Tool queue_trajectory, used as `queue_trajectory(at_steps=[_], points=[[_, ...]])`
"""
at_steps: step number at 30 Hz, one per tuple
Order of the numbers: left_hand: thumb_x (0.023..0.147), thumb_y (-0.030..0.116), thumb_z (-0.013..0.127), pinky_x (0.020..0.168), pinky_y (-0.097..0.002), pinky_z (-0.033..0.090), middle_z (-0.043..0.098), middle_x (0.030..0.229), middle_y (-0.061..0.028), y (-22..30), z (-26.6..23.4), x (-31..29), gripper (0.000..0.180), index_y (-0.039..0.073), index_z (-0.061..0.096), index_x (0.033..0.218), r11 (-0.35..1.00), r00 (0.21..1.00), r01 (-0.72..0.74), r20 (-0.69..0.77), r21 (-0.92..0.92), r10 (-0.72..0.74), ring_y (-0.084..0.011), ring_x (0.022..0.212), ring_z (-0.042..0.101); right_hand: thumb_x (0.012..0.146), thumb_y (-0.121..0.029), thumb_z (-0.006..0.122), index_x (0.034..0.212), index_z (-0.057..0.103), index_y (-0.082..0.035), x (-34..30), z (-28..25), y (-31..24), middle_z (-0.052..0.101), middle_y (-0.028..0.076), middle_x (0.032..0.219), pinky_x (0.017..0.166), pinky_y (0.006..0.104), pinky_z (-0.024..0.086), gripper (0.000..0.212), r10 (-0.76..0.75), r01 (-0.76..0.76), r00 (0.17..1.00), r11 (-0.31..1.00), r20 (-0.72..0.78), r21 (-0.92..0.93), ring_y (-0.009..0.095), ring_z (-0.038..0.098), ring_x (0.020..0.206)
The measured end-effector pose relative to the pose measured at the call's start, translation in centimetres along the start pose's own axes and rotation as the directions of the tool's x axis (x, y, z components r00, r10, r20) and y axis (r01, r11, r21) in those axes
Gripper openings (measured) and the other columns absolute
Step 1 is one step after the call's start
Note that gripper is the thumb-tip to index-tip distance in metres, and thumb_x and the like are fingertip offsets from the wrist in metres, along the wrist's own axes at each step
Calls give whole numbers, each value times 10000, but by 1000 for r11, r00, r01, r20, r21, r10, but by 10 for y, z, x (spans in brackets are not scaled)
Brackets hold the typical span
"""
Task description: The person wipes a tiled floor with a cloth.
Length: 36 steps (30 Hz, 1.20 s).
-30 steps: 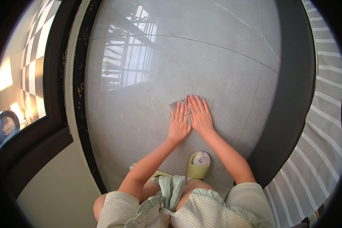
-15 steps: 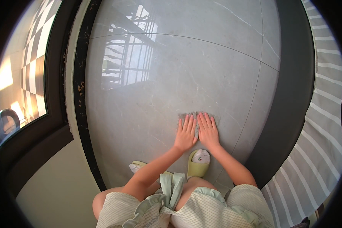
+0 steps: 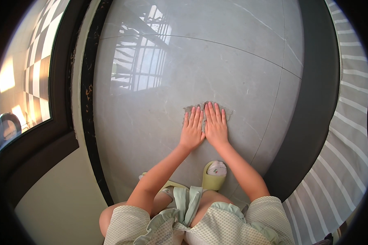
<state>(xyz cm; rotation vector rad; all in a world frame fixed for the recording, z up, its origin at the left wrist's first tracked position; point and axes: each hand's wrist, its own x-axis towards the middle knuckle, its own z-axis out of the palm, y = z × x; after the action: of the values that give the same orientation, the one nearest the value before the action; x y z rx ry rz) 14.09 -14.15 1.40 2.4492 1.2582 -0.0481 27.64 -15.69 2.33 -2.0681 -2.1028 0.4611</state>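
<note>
Both my hands lie palm down, side by side, on a crumpled grey cloth [image 3: 228, 113] spread on the floor. Its uneven edges show past my fingertips, to both sides and in the gap between my hands. My left hand [image 3: 193, 128] rests on the cloth's left part with its fingers stretched out straight. On the right part, my right hand [image 3: 216, 125] also lies flat, fingers extended and pointing away from me. Most of the cloth is hidden under my palms.
Glossy grey floor tiles [image 3: 249, 81] reflect a window. My yellow-green slipper [image 3: 212, 181] is close behind my hands. A black-edged wall with a dark-framed glass panel [image 3: 61, 139] runs along the left. To the right are a dark grey base [image 3: 310, 122] and striped fabric [image 3: 339, 175].
Both my hands have slid forward and slightly left across the floor, and the cloth has moved along under them. My arms are stretched farther out.
</note>
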Motion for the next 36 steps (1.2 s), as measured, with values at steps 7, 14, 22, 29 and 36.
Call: queue_trajectory(at_steps=[7, 14, 22, 29, 36], points=[[864, 412, 407, 1126, -610, 73, 228, 1512, -249, 32, 17, -40, 751, -86, 298, 1416, 1000, 995, -17, 95, 11, 16, -404, 1432, 128, 850, -184, 507, 1452, 333, -65, -56, 0, 15, 295, 61, 1525, 1163, 445, 172, 638, -87, 87, 990, 996, 109, 4, 239, 236, 1422], [884, 425, 398, 1125, -612, 62, 234, 1513, -241, 28, 22, -42, 740, -81, 306, 1416, 997, 998, 59, 18, 58, -60, -406, 1430, 133, 854, -181, 499, 1451, 332, -62, -34, -4, 3, 289, 63, 1526, 1160, 451, 176, 631, -74, 71, 992, 997, 105, 33, 244, 240, 1421], [806, 396, 500, 1110, -640, 84, 238, 1524, -198, 4, -2, -7, 774, -15, 320, 1436, 996, 995, 88, -51, 15, -87, -398, 1431, 136, 853, -182, 498, 1459, 325, -85, -9, 2, 5, 287, 57, 1529, 1158, 447, 183, 637, -58, 58, 996, 998, 74, -5, 238, 241, 1421], [780, 351, 501, 1094, -672, 54, 229, 1519, -227, 22, 16, -43, 758, -28, 344, 1417, 1000, 1000, 31, 6, -1, -31, -438, 1426, 107, 840, -178, 496, 1451, 341, -81, -51, 2, 7, 303, 60, 1521, 1159, 455, 172, 638, -66, 64, 987, 998, 148, 17, 248, 243, 1421], [833, 333, 468, 1082, -680, 12, 183, 1531, -241, -41, -6, -5, 736, -39, 287, 1442, 968, 965, 246, -105, 54, -240, -453, 1426, 76, 831, -189, 519, 1441, 359, -80, 52, 13, -27, 322, 72, 1509, 1144, 472, 194, 639, -203, 204, 979, 966, -22, 157, 265, 278, 1399]])
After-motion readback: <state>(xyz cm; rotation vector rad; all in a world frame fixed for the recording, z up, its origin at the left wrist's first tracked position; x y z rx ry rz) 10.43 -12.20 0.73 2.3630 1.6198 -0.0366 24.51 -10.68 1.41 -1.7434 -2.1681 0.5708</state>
